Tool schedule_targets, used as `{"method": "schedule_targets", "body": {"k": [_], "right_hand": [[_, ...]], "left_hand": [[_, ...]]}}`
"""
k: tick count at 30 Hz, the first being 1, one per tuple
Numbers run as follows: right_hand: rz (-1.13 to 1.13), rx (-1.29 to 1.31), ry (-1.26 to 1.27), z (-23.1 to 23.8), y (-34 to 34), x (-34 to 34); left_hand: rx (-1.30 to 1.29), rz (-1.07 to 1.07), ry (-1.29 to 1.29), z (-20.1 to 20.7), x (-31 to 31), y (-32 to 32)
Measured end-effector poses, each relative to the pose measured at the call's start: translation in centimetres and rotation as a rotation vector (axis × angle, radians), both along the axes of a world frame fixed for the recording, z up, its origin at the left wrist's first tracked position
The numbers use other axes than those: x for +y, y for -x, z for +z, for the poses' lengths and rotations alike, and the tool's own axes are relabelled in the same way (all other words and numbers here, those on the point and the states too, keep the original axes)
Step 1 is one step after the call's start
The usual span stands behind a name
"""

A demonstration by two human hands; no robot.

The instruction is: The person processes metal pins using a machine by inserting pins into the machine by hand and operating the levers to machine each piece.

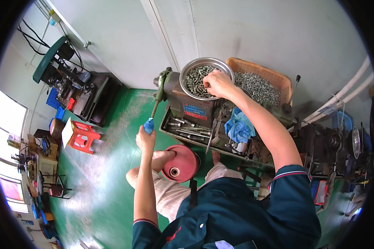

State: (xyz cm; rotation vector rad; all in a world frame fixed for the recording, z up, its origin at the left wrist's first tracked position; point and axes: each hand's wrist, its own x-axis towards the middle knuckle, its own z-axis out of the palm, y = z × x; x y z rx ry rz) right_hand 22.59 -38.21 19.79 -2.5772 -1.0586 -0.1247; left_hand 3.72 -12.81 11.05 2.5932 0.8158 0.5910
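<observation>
My left hand is wrapped round the blue-covered end of a lever, which runs down from a green clamp-like fitting on a grey bench machine. Over a round metal bowl my right hand has its fingers pinched together, and what they hold is too small to make out. Small metal cylindrical parts fill the bowl, which sits on top of the machine. Behind it to the right, an orange-brown plastic basket holds many more small silvery parts.
Below the bowl, a metal tray carries rods and tools, with a crumpled blue cloth at its right. A red drum lid is between my legs. Left stand a red stool and another machine. White pipes slant at right.
</observation>
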Motion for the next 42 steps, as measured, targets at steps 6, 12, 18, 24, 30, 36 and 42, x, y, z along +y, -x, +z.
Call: {"method": "schedule_targets", "body": {"k": [6, 12, 18, 24, 30, 36, 42], "right_hand": [[-0.107, -0.024, -0.216, 0.1, 0.4, -0.2], [-0.107, 0.089, -0.378, 0.4, 0.3, -0.7], [-0.237, 0.138, -0.739, 1.7, -1.0, -4.4], [-0.415, 0.234, -0.633, -2.1, -2.5, -9.6], [-0.363, 0.405, -0.395, -7.2, -0.9, -8.2], [-0.370, 0.438, -0.318, -7.1, 0.4, -7.2], [-0.382, 0.419, -0.334, -7.6, 0.4, -7.3]], "left_hand": [[0.015, -0.015, 0.008, 0.2, 0.1, 0.3], [0.006, -0.021, 0.005, 0.2, -0.2, 0.1], [0.028, -0.019, 0.019, 0.3, 0.0, 0.4], [0.013, -0.006, -0.003, 0.0, 0.1, -0.1], [0.012, -0.015, 0.002, -0.3, 0.0, -0.2], [-0.022, -0.050, -0.021, -0.6, 0.6, 0.0], [-0.017, -0.057, -0.038, -0.6, 0.6, 0.1]]}}
